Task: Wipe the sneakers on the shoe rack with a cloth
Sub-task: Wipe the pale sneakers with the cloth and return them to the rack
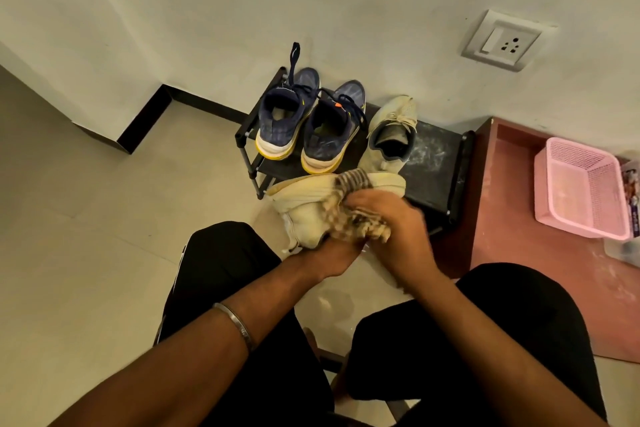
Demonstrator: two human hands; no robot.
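Just in front of the shoe rack [433, 156], off its shelf: pale sneaker [304, 218] cradled from beneath in the left hand [329, 258] for steadiness, checked cloth [360, 222] bunched in the right hand [391, 218] and pressed against it for rubbing.

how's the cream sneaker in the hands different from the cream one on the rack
The held cream sneaker is off the rack, gripped by the left hand and rubbed with a cloth by the right hand. The racked cream sneaker stands upright, untouched, on the shoe rack. Both are cream.
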